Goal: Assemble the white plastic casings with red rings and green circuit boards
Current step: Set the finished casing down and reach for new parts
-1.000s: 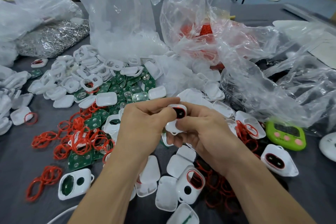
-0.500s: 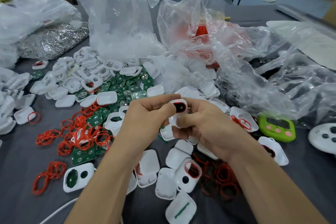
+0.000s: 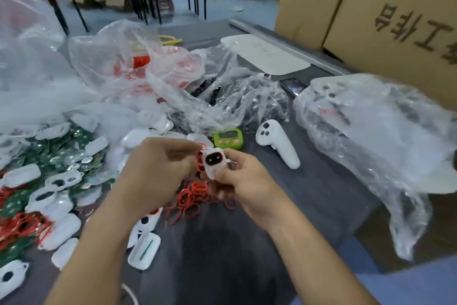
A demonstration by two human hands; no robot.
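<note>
My right hand [image 3: 243,188] grips a white plastic casing [image 3: 213,162] with a red ring set round its dark window. My left hand [image 3: 158,168] is beside it, its curled fingers at the casing's left edge. Whether they pinch the casing is hidden. Loose red rings [image 3: 193,196] lie on the grey table just below both hands. More white casings [image 3: 57,205] and green circuit boards [image 3: 61,153] are heaped at the left.
A green timer [image 3: 228,139] and a white controller [image 3: 277,142] sit beyond my hands. Crumpled clear plastic bags [image 3: 371,136] fill the right and back of the table. Cardboard boxes [image 3: 371,7] stand at the far right. The table edge [image 3: 366,210] runs at the lower right.
My view has swung to the right, so the heap of parts now sits at the left. Both hands with the casing have moved right, over the loose red rings.
</note>
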